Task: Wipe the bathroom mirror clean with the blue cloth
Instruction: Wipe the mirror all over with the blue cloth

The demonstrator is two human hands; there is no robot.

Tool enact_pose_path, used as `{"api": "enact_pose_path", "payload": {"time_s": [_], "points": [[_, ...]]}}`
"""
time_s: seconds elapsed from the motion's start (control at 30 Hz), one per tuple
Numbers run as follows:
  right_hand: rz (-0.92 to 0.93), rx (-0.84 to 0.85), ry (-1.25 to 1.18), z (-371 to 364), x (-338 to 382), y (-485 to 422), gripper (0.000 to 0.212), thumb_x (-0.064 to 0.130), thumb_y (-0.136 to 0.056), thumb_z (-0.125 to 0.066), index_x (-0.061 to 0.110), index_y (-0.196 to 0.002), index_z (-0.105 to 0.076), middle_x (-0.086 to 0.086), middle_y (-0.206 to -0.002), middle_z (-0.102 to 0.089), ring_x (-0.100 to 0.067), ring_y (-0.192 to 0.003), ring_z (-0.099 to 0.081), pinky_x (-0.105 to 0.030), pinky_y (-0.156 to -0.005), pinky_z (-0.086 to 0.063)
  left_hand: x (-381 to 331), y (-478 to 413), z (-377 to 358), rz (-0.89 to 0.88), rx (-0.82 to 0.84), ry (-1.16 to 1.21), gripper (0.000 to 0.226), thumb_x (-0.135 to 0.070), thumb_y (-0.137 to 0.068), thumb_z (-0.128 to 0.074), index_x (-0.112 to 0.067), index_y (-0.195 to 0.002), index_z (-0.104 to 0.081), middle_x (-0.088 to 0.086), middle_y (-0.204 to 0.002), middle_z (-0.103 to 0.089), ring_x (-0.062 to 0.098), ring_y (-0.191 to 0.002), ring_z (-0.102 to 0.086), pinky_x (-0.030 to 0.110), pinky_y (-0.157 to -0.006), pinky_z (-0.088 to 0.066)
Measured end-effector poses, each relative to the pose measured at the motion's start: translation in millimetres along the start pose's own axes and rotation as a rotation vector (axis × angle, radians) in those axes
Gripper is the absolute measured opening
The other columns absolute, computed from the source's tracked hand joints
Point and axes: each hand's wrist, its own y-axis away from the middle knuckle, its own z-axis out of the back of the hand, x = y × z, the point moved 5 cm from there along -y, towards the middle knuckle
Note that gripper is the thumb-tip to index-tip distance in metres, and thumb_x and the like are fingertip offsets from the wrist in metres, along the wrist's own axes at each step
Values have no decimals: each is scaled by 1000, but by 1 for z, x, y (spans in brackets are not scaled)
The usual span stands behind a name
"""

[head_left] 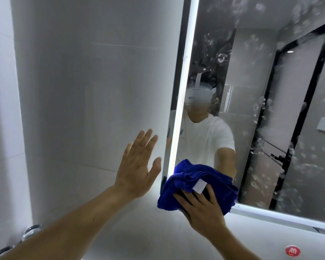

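Across the left and middle of the view runs a pale tiled wall [79, 94], the largest surface in sight. Right of it hangs the mirror [270, 113], its long lit edge strip [184, 87] running from top to bottom with a slight lean, and a second lit strip along its bottom edge. Blotchy spots and smears cover the glass, thickest toward the right; the reflection shows a person in a white shirt and a dark-framed door. At the mirror's bottom left corner sits the cloth [197, 184], a bunched blue wad with its long axis lying roughly left to right, overlapping the lit strip and the corner. A white tag [200, 187] on it faces the camera. The right hand [201, 209] presses on the cloth's near side, fingers spread and straight, pointing up toward the glass. The left hand [139, 164] lies flat on the wall just left of the mirror, fingers straight and close together, thumb out, holding nothing. Near the lower right lies a small round red sticker [292, 250].
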Motion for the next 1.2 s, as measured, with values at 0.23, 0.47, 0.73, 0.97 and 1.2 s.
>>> {"api": "enact_pose_path", "payload": {"time_s": [0.23,0.47,0.73,0.97,1.2], "points": [[-69,-61,-35,26,-15,-32,52,46,-100,-35,25,-148,-37,-5,-151,-38,-30,-135,-37,-57,-117,-7,-6,-10,5,-14,-39,8,56,-39,-97,-39,-23,-151,-33,-7,-161,-17,15,-150,-14,42,-119,-7],[-186,-168,21,85,-52,-121,54,43,-100,-32,20,-149,-31,-14,-156,-28,-36,-145,-16,-56,-116,7,-1,-14,17,-10,-72,-5,54,-39,-98,-37,-26,-149,-26,-11,-158,-13,12,-149,-12,37,-118,-2],[-284,-242,-2,105,-58,-149,52,37,-100,-39,17,-148,-35,-12,-154,-33,-35,-144,-22,-54,-118,-1,1,-16,17,-17,-105,-45,57,-42,-100,-30,-21,-153,-28,-7,-161,-15,8,-151,-4,35,-118,4],[-35,-44,-35,33,14,-61,62,30,-82,-70,19,-139,-49,-7,-143,-50,-30,-131,-45,-51,-119,-2,2,-17,9,-9,-73,-99,59,-47,-100,-25,-23,-154,-25,-6,-163,-12,10,-151,-1,29,-118,13],[115,-15,9,21,-2,-11,69,10,-71,-70,22,-136,-52,0,-137,-56,-24,-120,-55,-46,-118,-11,5,-16,16,-8,-62,-78,63,-51,-97,-22,-23,-154,-25,-4,-163,-14,12,-151,-2,42,-120,2]]}}
